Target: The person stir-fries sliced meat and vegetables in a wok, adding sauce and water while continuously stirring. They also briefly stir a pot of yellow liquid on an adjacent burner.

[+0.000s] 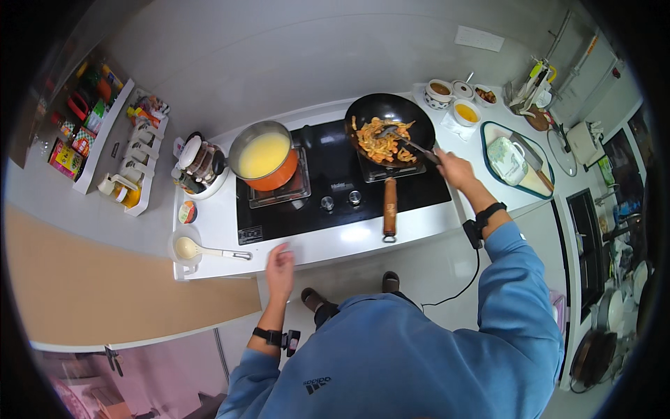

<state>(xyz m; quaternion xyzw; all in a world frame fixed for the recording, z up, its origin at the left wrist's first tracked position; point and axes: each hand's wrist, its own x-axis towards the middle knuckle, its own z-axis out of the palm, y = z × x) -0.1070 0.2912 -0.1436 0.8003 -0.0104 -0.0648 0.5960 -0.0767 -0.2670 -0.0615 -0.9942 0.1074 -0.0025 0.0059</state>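
My right hand (454, 168) grips the handle of a dark metal spatula (408, 139), whose head rests among cooked food in pieces (378, 145). The food lies in a black wok (390, 106) on the right burner. The wok's wooden handle (390, 207) points toward me. My left hand (280, 267) hangs by the counter's front edge, loosely bent and holding nothing. Nearest to it lies a cream ladle (189, 248), its bowl on a clear container (176, 236). On the left burner stands an orange pot (272, 176) of yellow liquid (264, 155).
Bowls of seasoning (466, 113) stand right of the wok. A green-rimmed cutting board (549, 157) carries a lidded box (506, 160) and a knife (528, 153). Left of the pot is a round condiment rack (211, 189). Wall shelves (107, 144) hold bottles and packets. A black cable (460, 289) hangs from my right wrist.
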